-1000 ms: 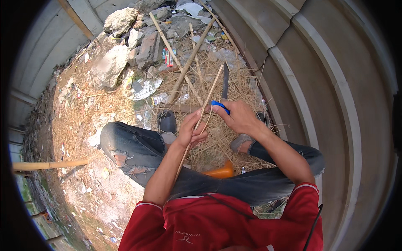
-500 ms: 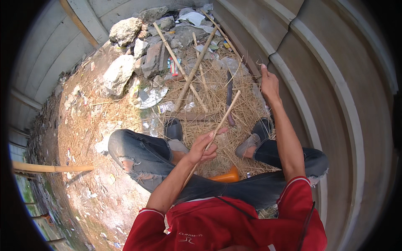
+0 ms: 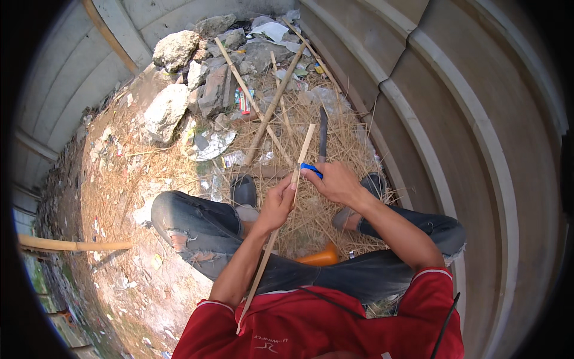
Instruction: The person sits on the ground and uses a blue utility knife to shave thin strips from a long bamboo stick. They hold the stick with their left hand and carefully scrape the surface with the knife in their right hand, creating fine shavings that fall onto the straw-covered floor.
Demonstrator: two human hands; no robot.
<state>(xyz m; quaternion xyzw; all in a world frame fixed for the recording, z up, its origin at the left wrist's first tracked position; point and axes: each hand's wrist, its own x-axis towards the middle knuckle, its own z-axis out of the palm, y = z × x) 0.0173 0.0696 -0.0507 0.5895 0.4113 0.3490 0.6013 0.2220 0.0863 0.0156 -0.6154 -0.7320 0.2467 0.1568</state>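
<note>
My left hand (image 3: 278,204) is closed round a long, pale bamboo strip (image 3: 305,142). The strip slants from my shirt, past my fingers, toward the straw. My right hand (image 3: 339,184) is closed on a small blue tool (image 3: 311,170), pressed against the strip just above my left thumb. Its blade or tip is hidden. Beyond the right hand lies a dark, narrow, bar-like piece (image 3: 323,133) on the straw, its near end covered by the hand in this view. An orange plastic object (image 3: 320,256) is partly hidden by my leg.
Bamboo sticks (image 3: 274,100) lie crossed ahead of my feet on straw and litter. Pale rocks (image 3: 165,112) are piled at the far left. A ribbed wall (image 3: 454,119) rises close on my right. Another bamboo pole (image 3: 78,244) juts in from the left.
My right hand has come back from beside the right wall to the strip, and the blue tool now shows in it. The left hand has shifted slightly up and left, with the strip more upright.
</note>
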